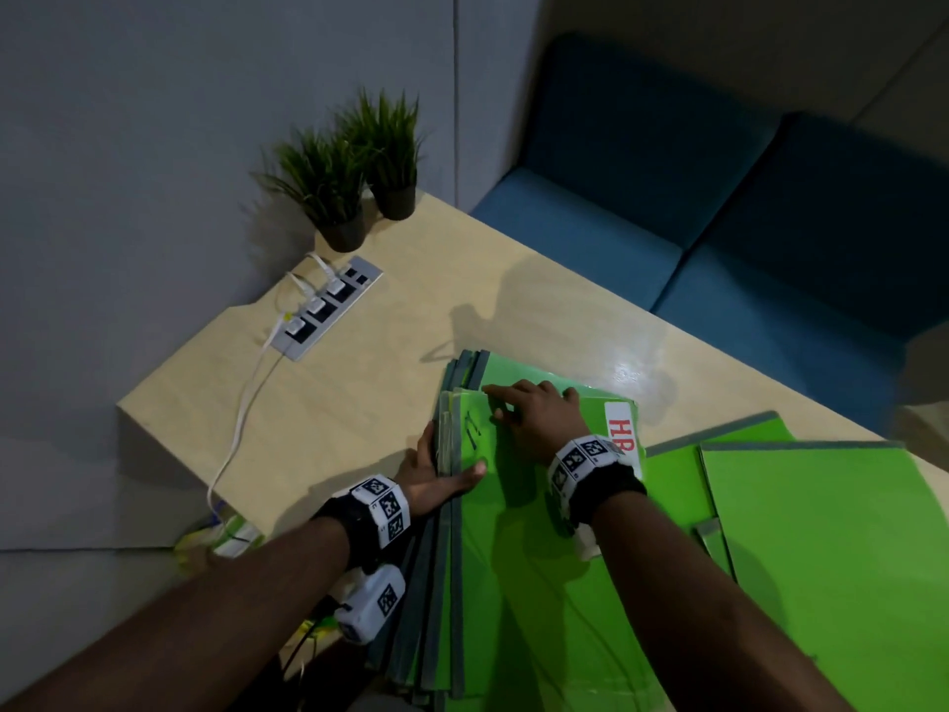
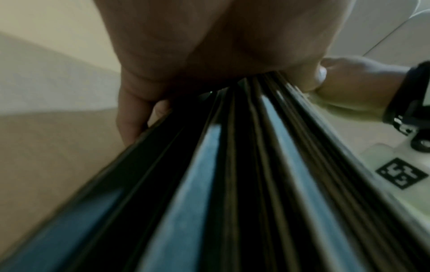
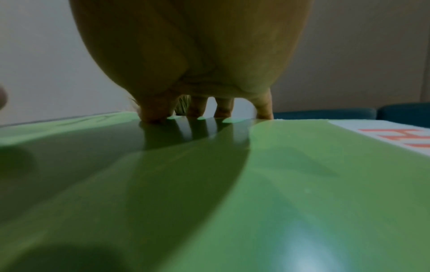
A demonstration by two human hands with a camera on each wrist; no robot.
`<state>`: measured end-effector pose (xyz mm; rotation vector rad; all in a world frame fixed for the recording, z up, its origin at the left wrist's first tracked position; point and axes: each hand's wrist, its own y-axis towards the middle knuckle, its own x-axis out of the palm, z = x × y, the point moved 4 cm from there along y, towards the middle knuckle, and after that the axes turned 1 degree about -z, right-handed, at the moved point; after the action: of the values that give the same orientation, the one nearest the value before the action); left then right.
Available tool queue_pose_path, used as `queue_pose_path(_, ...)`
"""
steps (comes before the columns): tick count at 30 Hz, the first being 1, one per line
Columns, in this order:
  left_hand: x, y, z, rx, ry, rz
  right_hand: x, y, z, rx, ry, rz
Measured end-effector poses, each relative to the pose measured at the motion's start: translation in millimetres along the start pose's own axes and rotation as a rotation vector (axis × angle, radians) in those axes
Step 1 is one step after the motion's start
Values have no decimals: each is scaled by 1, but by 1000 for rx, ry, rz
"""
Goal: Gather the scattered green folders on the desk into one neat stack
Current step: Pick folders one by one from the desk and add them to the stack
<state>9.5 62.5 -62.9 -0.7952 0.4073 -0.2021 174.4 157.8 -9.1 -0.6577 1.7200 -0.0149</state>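
My left grip [image 1: 436, 477] clamps the spine edge of the stack of green folders [image 1: 518, 557]: thumb laid on the top cover, fingers down along the grey spines, which the left wrist view shows fanned and uneven under my palm [image 2: 209, 46]. The stack lies on the counter [image 1: 359, 382], its near end running toward me between my forearms.

Just to the right of that, my right grip [image 1: 534, 418] rests on the top folder [image 3: 279, 184] with fingers spread and fairly straight, fingertips [image 3: 153, 116] touching the cover near its far edge; it closes on nothing. Right of this hand sits a white label with red letters [image 1: 624, 429], partly hidden by my wrist band.

Further right of my right grip, more green folders [image 1: 821, 531] lie apart from the stack, overlapping one another at an angle.

Beyond my left grip, the bare counter runs to a grey socket strip [image 1: 328, 313] with white plugs and a white cable [image 1: 241, 418] trailing off the counter's left edge. Past it stand two small potted plants [image 1: 354, 167] by the wall. Far off to the right, beyond the counter, is a blue sofa [image 1: 719, 223].
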Motion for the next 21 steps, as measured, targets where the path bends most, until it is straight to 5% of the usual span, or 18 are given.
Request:
queue_pose_path(6,2,-3,0,56,65,68,-6,-21,35,45,163,44)
queue_pose_path(9,2,-5,1,71,34,54,-3,-57,100,487,248,186)
queue_pose_path(12,2,-4,0,66,31,48,17,-96,122,792,430,75)
queue_pose_path(17,0,-4,7,48,-5,-69,29,-125,103,916,452,1)
queue_pose_path(21,-3,0,4,-3,5,-77,23,-118,91,818,404,-46)
